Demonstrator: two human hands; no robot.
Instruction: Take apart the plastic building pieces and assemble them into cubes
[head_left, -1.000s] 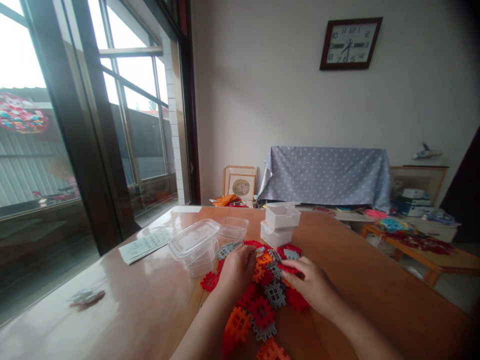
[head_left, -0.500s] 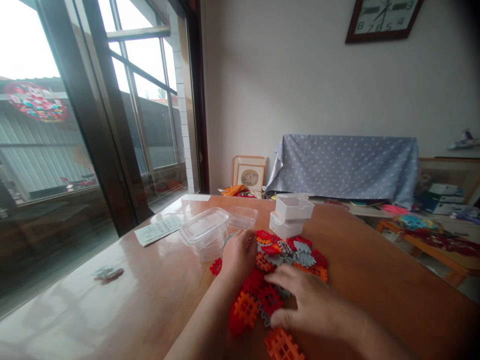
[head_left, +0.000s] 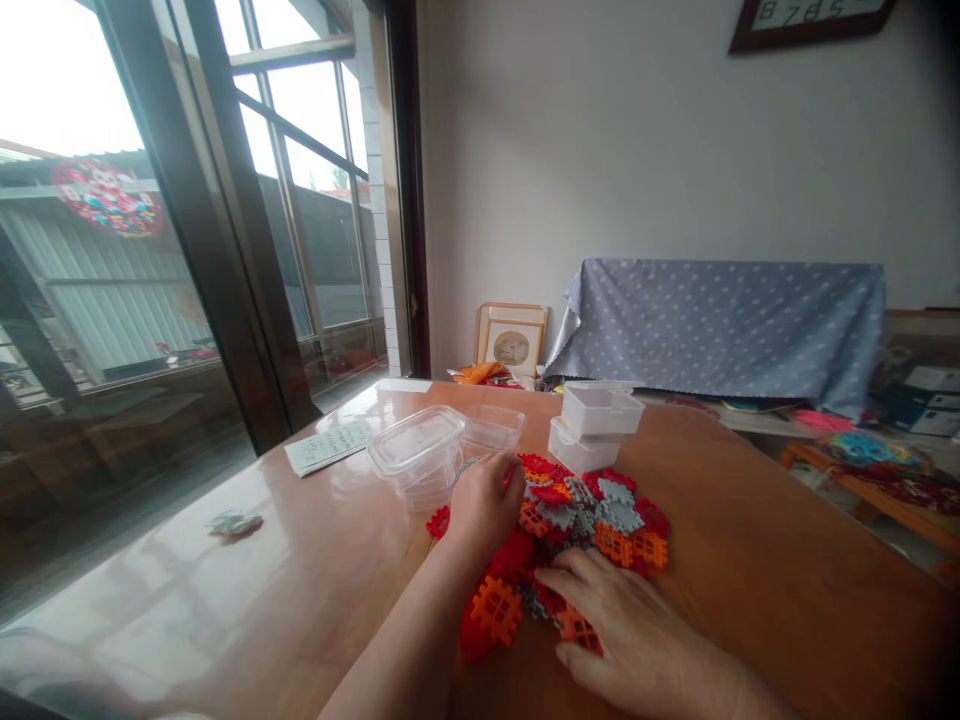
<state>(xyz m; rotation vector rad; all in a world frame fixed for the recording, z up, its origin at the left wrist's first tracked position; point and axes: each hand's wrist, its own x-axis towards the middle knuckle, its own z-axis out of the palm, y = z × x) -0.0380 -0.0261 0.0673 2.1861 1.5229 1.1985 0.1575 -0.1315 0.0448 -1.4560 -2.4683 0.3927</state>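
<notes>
Orange piece [head_left: 576, 627] lies between the right fingers [head_left: 576, 588] and thumb [head_left: 583, 662]

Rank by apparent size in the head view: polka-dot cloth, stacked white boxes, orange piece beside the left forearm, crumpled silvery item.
1. Polka-dot cloth
2. Stacked white boxes
3. Orange piece
4. Crumpled silvery item

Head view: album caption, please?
Left hand and right hand among notched red, orange and gray pieces on a brown table.
</notes>
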